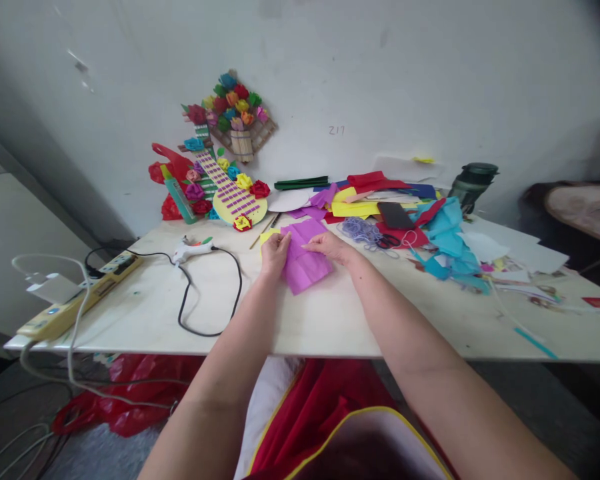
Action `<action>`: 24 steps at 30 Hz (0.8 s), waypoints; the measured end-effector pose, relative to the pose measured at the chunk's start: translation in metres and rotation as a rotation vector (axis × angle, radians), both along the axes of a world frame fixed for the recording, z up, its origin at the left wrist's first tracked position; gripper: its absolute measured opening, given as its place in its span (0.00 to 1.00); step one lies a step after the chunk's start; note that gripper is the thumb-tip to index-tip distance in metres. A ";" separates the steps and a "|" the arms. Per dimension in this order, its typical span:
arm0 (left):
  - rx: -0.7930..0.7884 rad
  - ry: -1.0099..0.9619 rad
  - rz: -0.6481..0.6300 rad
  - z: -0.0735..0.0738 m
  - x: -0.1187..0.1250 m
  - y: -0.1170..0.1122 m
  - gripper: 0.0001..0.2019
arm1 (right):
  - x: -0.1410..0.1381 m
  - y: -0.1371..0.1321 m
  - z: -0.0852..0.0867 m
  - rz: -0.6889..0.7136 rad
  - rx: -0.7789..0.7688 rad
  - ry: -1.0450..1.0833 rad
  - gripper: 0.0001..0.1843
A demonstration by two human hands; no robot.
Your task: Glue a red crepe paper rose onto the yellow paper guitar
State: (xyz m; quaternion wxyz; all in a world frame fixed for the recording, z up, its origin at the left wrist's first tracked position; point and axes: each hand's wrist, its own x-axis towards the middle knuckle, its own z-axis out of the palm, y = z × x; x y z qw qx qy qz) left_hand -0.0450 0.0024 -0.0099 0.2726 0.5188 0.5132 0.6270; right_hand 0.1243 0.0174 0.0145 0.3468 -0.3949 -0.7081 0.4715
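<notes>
A sheet of purple crepe paper [307,263] with creases is held over the middle of the table. My left hand [276,252] pinches its left edge, thumb on top. From the right side, my right hand [330,247] is closed with thumb and fingertip on the same sheet. A bit of yellow paper [269,235] shows just behind my left hand. Behind the sheet lie more purple paper pieces [307,213]. A thin stick [258,235] and a dark pen-like item rest to the left of these.
At left are a glue gun [193,250] with its black cord and a power strip [80,297]. A paper-flower guitar [235,200] and glue bottle [179,195] stand behind. Rightward are yarn [363,231], scissors [389,241], a phone [396,216], blue paper [447,233] and a dark bottle [474,185].
</notes>
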 end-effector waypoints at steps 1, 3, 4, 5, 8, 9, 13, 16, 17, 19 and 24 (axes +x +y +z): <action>0.004 0.010 0.012 0.000 0.000 0.000 0.13 | 0.001 0.001 -0.001 -0.003 -0.010 -0.005 0.24; 0.013 0.044 0.031 0.000 0.000 0.001 0.13 | 0.003 0.001 -0.001 -0.026 -0.018 -0.004 0.22; 0.018 0.063 0.036 0.000 0.000 0.001 0.13 | 0.004 0.002 -0.001 -0.042 -0.013 0.001 0.22; 0.026 0.075 0.040 -0.001 0.000 0.001 0.13 | 0.004 0.002 -0.001 -0.055 -0.002 0.005 0.22; 0.041 0.084 0.052 -0.001 0.000 0.000 0.13 | 0.003 0.002 -0.002 -0.073 0.036 -0.003 0.22; 0.041 0.091 0.060 -0.001 0.000 0.000 0.13 | 0.003 0.002 -0.002 -0.071 0.043 -0.010 0.22; 0.037 0.171 0.090 -0.001 -0.002 -0.001 0.14 | 0.003 0.003 -0.005 -0.049 0.022 -0.001 0.21; 0.047 0.225 0.099 0.000 -0.002 -0.001 0.13 | 0.006 0.004 -0.005 -0.009 -0.051 0.037 0.22; 0.050 0.241 0.098 0.000 -0.001 -0.001 0.13 | 0.007 0.005 -0.005 0.005 -0.066 0.043 0.22; 0.064 0.272 0.089 0.001 0.000 -0.003 0.13 | 0.007 0.005 -0.005 0.031 -0.074 0.046 0.23; 0.098 0.363 0.067 0.005 0.006 -0.009 0.12 | 0.003 0.003 -0.001 0.102 -0.058 0.039 0.22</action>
